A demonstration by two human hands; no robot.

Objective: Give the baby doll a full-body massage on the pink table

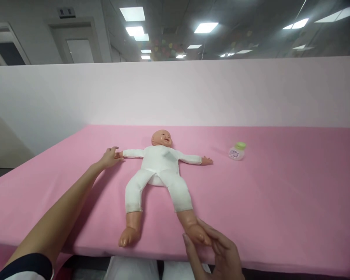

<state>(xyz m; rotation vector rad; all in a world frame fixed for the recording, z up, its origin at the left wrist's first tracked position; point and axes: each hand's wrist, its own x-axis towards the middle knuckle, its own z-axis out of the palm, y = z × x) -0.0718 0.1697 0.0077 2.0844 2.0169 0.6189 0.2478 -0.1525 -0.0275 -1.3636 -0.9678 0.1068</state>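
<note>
A baby doll (160, 163) in a white cloth suit lies on its back on a pink-covered table, arms spread and legs apart. Its head points to the far side and its bare feet towards me. My left hand (109, 157) has the doll's small hand on the left between thumb and fingers. Close to the near edge, my right hand (218, 249) is closed around the doll's foot on the right, thumb on one side and fingers on the other. The other foot (130, 235) rests untouched near the table edge.
A small clear bottle (236, 152) with a green cap and a label stands on the pink table cover (280, 194), right of the doll. Behind the table rises a white partition (175, 93). My legs (134, 268) in white are below the near edge.
</note>
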